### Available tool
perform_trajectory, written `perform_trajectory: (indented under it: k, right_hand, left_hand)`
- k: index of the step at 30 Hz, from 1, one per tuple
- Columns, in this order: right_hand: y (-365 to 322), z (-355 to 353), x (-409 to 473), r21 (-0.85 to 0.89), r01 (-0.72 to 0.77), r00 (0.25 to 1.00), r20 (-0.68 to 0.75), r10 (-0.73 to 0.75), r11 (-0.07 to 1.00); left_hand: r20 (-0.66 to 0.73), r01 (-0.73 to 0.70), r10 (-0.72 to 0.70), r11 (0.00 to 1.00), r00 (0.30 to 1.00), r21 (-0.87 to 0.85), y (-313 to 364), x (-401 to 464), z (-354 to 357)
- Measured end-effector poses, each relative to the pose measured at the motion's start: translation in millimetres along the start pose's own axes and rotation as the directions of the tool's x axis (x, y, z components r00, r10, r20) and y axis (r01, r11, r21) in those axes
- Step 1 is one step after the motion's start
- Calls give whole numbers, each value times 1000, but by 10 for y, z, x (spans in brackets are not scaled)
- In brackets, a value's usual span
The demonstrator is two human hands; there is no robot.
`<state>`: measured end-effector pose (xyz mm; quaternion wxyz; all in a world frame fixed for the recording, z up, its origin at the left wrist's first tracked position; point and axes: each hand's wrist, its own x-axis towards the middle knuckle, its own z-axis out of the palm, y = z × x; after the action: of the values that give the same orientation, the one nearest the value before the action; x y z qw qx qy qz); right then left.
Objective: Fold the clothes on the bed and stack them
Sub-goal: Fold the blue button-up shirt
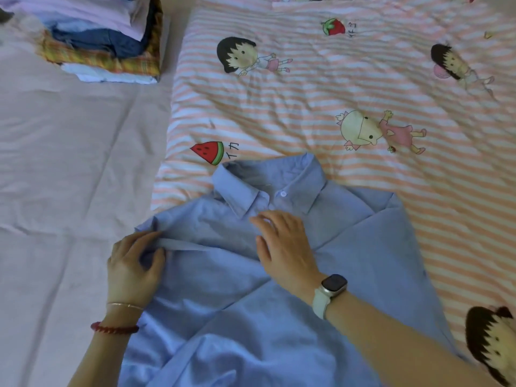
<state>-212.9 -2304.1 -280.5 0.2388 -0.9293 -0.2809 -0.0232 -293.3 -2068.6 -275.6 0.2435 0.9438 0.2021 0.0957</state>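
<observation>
A bed (69,163) with a striped cartoon quilt (321,107) carries the work. The left hand (134,263) pinches the blue shirt (251,317) at its left edge fold; the right hand (284,244) presses flat below the collar. The shirt's long axis runs toward the person; the folded stack (106,43) sits far left, nearer the left hand.

The bed (55,163) has a stripy blanket (335,93) on the right, a blue shirt (251,317) near, and a clothes pile (106,43) far left.
</observation>
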Motion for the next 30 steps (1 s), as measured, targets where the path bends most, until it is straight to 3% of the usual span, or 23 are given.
perform_trajectory:
  k: [2,4,8,11,14,18,22,24,27,30]
  right_hand:
    - [-218,120,-35,84,68,987,140,-80,994]
    - [-341,206,-27,116,43,975,211,-67,992]
    - [-460,270,28,154,-5,976,214,-28,988]
    - [-456,298,59,154,-17,980,200,-15,988]
    - [-374,329,128,134,-167,950,288,123,977]
    - [-241,287,218,71,-248,936,276,220,966]
    - [54,8,359,152,-139,988,94,126,979]
    - [358,-164,437,8,-131,991,1,131,991]
    - [902,-384,509,-287,-233,950,139,281,929]
    - [1284,-566,509,-259,-370,871,238,430,892]
  left_hand:
    - [28,35,-34,999,999,-39,-97,71,-20]
    - [7,2,-2,999,1000,-36,-135,157,3]
    - [-44,-84,82,996,996,-35,-113,302,-16]
    - [-1,-127,127,990,992,-68,-59,363,-102]
    - [65,-122,125,991,990,-56,13,471,-177]
    - [52,-113,113,994,992,9,71,742,-154]
    - [150,-60,25,971,988,233,124,952,19]
    - [180,-107,67,969,981,223,206,974,136]
    - [332,-197,142,971,932,138,351,956,333]
    - [454,-141,91,987,886,79,429,933,478]
